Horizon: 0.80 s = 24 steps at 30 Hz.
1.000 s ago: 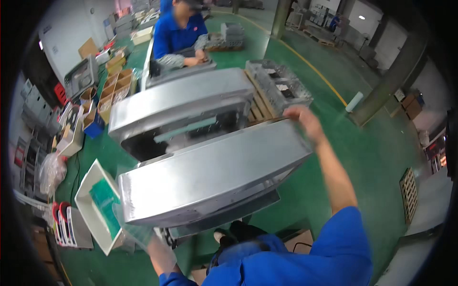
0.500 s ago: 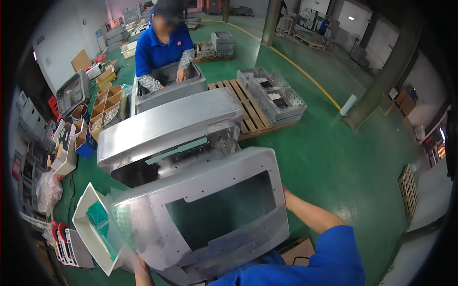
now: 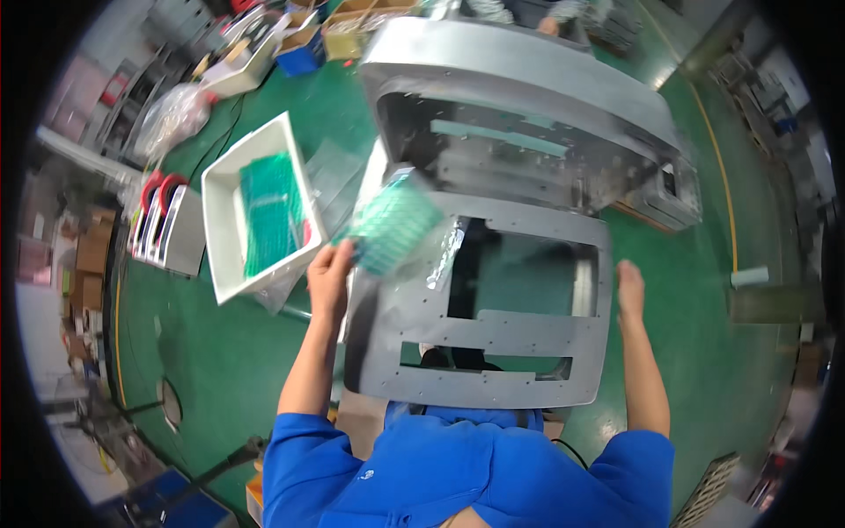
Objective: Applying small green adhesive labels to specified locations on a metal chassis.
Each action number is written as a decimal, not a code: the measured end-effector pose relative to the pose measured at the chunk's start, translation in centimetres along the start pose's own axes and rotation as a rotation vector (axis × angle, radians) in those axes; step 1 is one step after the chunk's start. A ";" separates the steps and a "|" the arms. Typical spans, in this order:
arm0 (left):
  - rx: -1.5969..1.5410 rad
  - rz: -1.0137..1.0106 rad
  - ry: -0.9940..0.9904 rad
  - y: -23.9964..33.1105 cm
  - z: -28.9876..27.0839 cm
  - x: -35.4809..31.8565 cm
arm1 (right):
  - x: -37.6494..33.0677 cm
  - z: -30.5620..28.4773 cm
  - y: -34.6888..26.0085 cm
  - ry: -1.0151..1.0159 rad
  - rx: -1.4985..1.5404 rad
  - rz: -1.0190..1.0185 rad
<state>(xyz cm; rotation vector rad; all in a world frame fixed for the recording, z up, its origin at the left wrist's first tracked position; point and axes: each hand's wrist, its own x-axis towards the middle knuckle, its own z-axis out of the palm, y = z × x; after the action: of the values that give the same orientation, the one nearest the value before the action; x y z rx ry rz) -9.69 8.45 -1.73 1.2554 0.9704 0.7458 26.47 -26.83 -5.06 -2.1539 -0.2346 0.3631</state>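
A grey metal panel (image 3: 493,339) with rectangular cutouts lies flat in front of me, its near edge over my blue-clad chest. My left hand (image 3: 330,275) is at the panel's left edge and grips a green circuit board in a clear plastic bag (image 3: 393,226), held above the panel's upper left corner. My right hand (image 3: 630,287) is beside the panel's right edge, fingers stretched out with nothing in them. Whether it touches the edge is unclear.
A second grey metal housing (image 3: 528,84) stands just beyond the panel. To the left, a white tray (image 3: 224,231) holds more green boards. A co-worker's hands (image 3: 547,25) show at the top. Boxes, bags and racks line the green floor (image 3: 220,352) on the left.
The panel has come down from tilted to flat in front of me. My left hand left its lower corner and now holds a bagged green board. My right hand has come off the panel's edge.
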 end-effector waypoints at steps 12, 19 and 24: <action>-0.004 0.159 -0.346 6.5 9.1 -9.0 | -12.0 7.7 -23.9 -0.904 -0.132 -0.700; -0.016 0.077 -0.344 2.7 10.3 -7.6 | -10.9 10.5 -19.3 -0.817 0.164 -0.461; 0.023 0.066 -0.375 0.5 10.6 -6.1 | -10.3 11.9 -17.5 -0.749 0.277 -0.293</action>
<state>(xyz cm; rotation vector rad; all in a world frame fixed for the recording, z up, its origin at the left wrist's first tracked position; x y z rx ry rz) -2.67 -1.41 0.19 1.3921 0.6349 0.5245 12.13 -10.92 4.62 -1.6004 -0.8548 0.9585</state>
